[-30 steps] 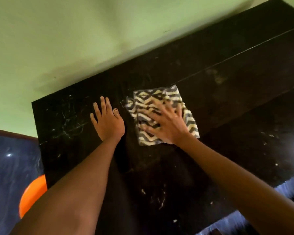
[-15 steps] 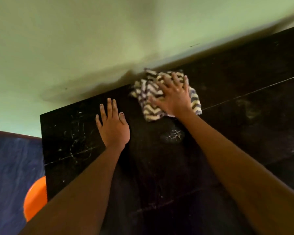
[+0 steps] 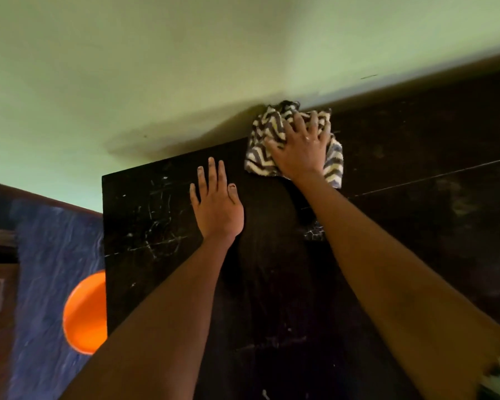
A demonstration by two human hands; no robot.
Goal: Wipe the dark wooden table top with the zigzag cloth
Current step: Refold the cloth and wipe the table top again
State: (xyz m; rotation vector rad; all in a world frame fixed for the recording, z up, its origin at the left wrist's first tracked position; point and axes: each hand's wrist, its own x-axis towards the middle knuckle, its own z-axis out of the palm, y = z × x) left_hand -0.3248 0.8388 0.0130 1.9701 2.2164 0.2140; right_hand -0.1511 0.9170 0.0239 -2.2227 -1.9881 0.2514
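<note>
Zigzag cloth lies bunched at the far edge of the worktop, its far side touching the green wall. The right hand has its grip on it: fingers spread and bent down into the fabric, palm pressing it flat to the surface. The left hand holds nothing; it rests open, fingers straight and together, palm down on the worktop just left and nearer than the cloth, judged to be bracing the reach. Progress: wiping is under way and the far strip by the wall is being covered. Pale scratches or smears show on the left part of the worktop beyond the left hand, a whitish crackled patch sits partly hidden by the right forearm, and small pale flecks lie at the near edge; whether these are dirt or permanent wear cannot be told. The right-hand expanse shows dull blotches. On that evidence, most of the surface is judged outstanding. An orange round object sits below the worktop's left edge.
</note>
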